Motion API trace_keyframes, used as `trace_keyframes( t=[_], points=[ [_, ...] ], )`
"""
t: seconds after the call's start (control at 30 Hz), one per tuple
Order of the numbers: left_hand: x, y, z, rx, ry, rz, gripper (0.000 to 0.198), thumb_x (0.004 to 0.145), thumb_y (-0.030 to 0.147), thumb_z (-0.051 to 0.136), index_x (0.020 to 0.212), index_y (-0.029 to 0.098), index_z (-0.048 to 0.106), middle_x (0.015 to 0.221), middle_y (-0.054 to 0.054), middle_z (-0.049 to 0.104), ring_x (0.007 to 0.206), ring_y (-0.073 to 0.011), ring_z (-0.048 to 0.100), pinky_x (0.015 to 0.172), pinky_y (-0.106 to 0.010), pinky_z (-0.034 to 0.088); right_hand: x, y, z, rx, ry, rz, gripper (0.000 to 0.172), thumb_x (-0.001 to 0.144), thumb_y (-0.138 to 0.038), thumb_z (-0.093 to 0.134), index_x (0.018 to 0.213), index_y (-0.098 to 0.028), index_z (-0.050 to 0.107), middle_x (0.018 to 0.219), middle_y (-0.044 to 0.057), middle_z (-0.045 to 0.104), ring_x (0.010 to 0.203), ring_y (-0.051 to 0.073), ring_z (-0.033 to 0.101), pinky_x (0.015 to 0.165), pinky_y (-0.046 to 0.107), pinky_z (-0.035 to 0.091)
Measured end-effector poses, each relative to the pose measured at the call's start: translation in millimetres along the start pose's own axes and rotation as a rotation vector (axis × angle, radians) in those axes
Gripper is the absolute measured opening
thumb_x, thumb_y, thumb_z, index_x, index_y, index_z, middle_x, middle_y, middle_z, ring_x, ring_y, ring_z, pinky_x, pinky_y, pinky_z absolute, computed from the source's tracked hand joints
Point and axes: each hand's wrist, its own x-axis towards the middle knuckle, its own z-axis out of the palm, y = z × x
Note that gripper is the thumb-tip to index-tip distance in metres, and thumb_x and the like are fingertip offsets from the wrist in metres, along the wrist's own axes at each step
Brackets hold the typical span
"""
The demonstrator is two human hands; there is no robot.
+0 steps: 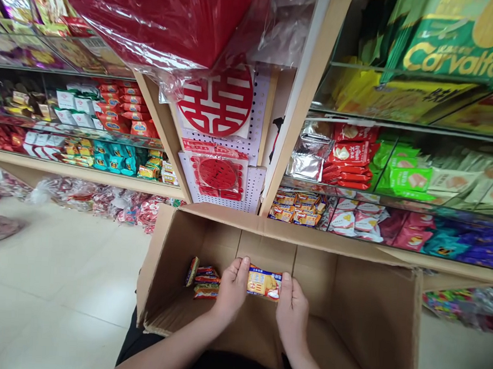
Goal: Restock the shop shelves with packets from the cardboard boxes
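Over an open cardboard box [372, 314], my left hand [232, 288] and my right hand [292, 307] pinch opposite ends of a small wrapped snack packet [264, 282]. Its wrapper is blue, yellow and white with a biscuit picture, and its printed face is turned up toward me. Both thumbs lie along the top of the packet; the fingers beneath are mostly hidden. Inside the box, to the left of my left hand, several similar snack packets [206, 282] lie in a small row against the left side.
Shelves with glass dividers hold wrapped snacks, among them red packets [351, 154] on the right and teal packets [114, 157] on the left. A red package in clear plastic [156, 17] hangs close overhead. Bagged goods [116, 199] lie on the tiled floor [69, 285].
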Motion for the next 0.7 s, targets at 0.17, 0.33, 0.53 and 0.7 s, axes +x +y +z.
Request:
trace_keyframes(
  t=[0.17, 0.33, 0.53, 0.7],
  points=[
    [-5, 1, 3.8, -0.073, 0.05, -0.174, 0.041, 0.069, 0.056, 0.053, 0.065, 0.019, 0.038, 0.052, 0.005, 0.043, 0.045, -0.0065, 0.039, 0.041, -0.016, 0.028, 0, -1, 7, 0.387, -0.027, 0.274, 0.04, 0.075, -0.057, 0.043, 0.07, -0.017, 0.046, 0.057, -0.003, 0.049, 0.049, 0.009, 0.044, 0.043, 0.018, 0.033],
    [-6, 0, 5.1, -0.083, 0.078, -0.216, 0.042, 0.068, 0.058, 0.052, 0.067, 0.019, 0.038, 0.053, 0.006, 0.046, 0.048, -0.0061, 0.041, 0.042, -0.014, 0.029, 1, -5, 8, 0.525, -0.014, 0.383, 0.04, 0.072, -0.057, 0.048, 0.07, -0.017, 0.045, 0.055, -0.004, 0.048, 0.047, 0.007, 0.043, 0.04, 0.015, 0.03],
    [-6, -3, 4.5, -0.081, 0.108, -0.128, 0.04, 0.071, 0.058, 0.047, 0.068, 0.019, 0.04, 0.055, 0.005, 0.047, 0.05, -0.0087, 0.046, 0.046, -0.019, 0.036, -3, 4, 6, 0.641, -0.23, 0.186, 0.032, 0.074, -0.048, 0.053, 0.086, -0.019, 0.05, 0.077, 0.0, 0.056, 0.063, 0.009, 0.05, 0.053, 0.02, 0.041],
    [-4, -4, -5.4, 0.17, 0.021, 0.074, 0.032, 0.077, 0.049, 0.045, 0.071, 0.017, 0.05, 0.066, 0.0, 0.053, 0.062, -0.012, 0.05, 0.059, -0.024, 0.041, -6, 4, -1, 0.553, -0.314, 0.169, 0.028, 0.073, -0.039, 0.057, 0.09, -0.018, 0.049, 0.087, 0.003, 0.059, 0.077, 0.015, 0.055, 0.067, 0.026, 0.045]
  ],
)
